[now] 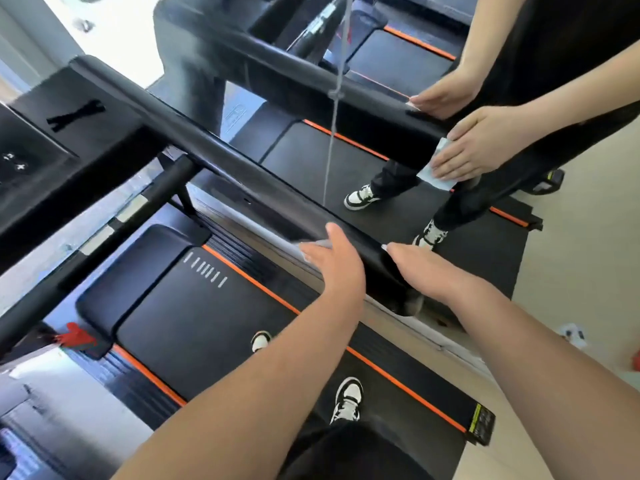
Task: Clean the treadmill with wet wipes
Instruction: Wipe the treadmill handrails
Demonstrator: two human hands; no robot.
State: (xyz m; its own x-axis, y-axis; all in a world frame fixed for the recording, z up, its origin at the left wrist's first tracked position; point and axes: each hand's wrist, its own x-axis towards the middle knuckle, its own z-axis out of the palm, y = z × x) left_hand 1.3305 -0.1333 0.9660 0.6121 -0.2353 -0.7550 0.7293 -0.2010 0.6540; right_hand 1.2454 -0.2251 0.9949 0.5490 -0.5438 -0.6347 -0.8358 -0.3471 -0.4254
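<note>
I stand on a black treadmill with orange stripes, beside a wall mirror. Its right handrail runs from the console down to a rounded end near my hands. My left hand presses a pale wet wipe flat against the side of the rail, fingers straight and thumb raised. My right hand rests on the rail's end with fingers extended and holds nothing. In the mirror, a reflected flat hand covers the wipe on the reflected rail.
The console sits at upper left, and the left handrail crosses below it. My shoes are on the belt. The mirror stands right behind the rail. Beige floor lies to the right, with small objects on it.
</note>
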